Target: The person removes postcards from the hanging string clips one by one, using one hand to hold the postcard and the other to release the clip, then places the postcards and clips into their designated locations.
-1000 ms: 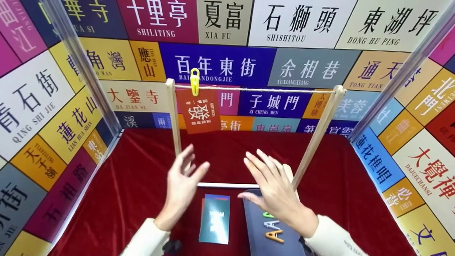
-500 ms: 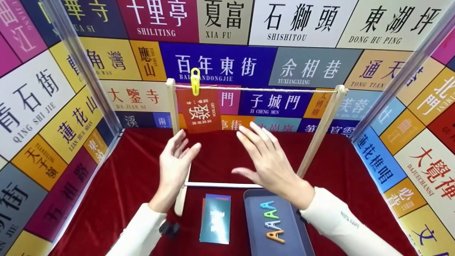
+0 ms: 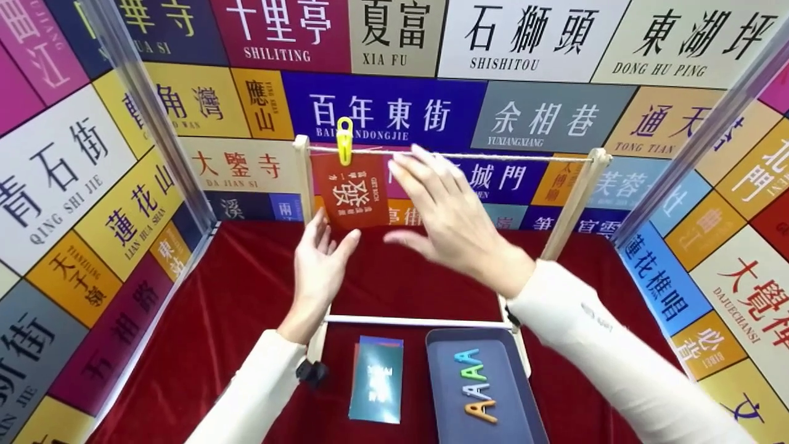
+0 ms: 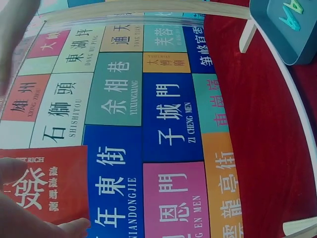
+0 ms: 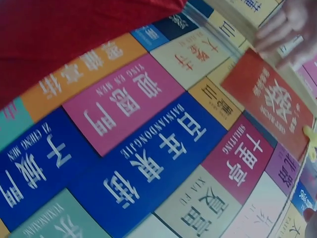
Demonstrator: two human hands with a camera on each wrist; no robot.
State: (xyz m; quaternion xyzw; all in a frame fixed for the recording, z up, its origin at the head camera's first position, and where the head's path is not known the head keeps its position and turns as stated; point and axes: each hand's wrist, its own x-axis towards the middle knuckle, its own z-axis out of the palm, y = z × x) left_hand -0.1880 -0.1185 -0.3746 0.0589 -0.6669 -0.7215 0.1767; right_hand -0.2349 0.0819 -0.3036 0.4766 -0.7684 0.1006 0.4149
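Note:
A red card (image 3: 354, 200) with white characters hangs from a string (image 3: 524, 158), clipped by a yellow clothespin (image 3: 344, 142) near the left post. My left hand (image 3: 322, 262) is raised just below the card's lower left corner, fingers loosely bent and holding nothing. In the left wrist view, its fingers overlap the red card (image 4: 69, 183). To the card's right, my right hand (image 3: 447, 216) is up, fingers extended and fingertips near string height. The right wrist view shows the red card (image 5: 267, 101) and yellow clothespin (image 5: 311, 134) at the right, beside my left hand (image 5: 292, 32).
The string spans a wooden frame (image 3: 564, 216) on a red cloth (image 3: 185, 345). In front lie a small stack of cards (image 3: 376, 382) and a grey tray (image 3: 441, 394) holding several clothespins (image 3: 479, 410). Printed sign panels (image 3: 382, 114) enclose the back and sides.
Both hands have risen from over the cloth toward the hanging card. My right hand went up and left, uncovering the tray and its clothespins. The card still hangs from its clothespin.

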